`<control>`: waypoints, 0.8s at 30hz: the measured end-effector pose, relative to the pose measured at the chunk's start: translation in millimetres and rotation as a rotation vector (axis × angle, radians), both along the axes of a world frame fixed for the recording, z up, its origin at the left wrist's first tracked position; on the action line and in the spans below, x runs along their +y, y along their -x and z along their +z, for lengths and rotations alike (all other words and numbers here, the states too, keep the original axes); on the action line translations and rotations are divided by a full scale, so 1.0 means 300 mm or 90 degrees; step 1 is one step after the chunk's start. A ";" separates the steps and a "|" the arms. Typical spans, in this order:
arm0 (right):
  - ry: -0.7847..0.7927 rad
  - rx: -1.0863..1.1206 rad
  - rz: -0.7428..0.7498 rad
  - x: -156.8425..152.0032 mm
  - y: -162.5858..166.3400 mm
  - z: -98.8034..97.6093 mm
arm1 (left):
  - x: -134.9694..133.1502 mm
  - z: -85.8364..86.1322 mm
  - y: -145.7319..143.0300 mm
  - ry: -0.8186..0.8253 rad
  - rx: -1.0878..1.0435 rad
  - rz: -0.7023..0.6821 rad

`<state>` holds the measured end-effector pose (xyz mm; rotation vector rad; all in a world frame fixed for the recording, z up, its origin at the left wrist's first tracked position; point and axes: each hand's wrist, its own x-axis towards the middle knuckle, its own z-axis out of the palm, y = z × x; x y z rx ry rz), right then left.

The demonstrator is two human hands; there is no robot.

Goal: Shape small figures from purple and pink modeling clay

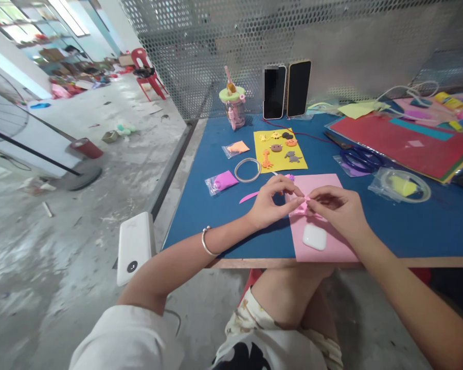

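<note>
Closest to the camera is a white rectangular power bank (134, 246), hanging off the near left corner of the blue table top (200, 210). Just past the table edge there's a pink paper sheet (332, 249) with a small white rounded plastic case (314, 237) lying on it.

Right above that case both hands meet. The left hand (268, 203) (silver bangle (206, 241) on that wrist) and the right hand (337, 208) each have thumb and fingertips pinched together on a small pink clay piece (303, 206), held low over the pink sheet's left edge. I can't tell if it touches the paper.

Left of the hands are a flat pink plastic strip (249, 197), a clear bag of magenta clay (221, 182) and a thin clear ring (247, 170). Further back sits a yellow sheet with little clay animals (280, 150), with a clear bag of orange clay (236, 148) beside it. Off to the right are blue-handled scissors (357, 156), a clear bag of yellow clay (401, 185) and a stack of red sheets (409, 144).

At the far edge, a clear pink tumbler with a green lid (234, 105) and two dark-screened phones (274, 92) lean near the perforated metal screen (332, 41).
</note>
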<state>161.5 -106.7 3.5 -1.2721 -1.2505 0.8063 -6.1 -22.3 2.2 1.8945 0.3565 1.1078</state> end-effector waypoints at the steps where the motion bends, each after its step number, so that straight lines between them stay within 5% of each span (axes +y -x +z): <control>1: 0.000 -0.010 -0.003 0.000 0.000 -0.003 | 0.000 -0.001 0.000 0.001 0.000 -0.002; 24: -0.061 -0.117 -0.055 -0.002 0.012 -0.006 | -0.002 0.000 -0.003 -0.001 0.015 0.027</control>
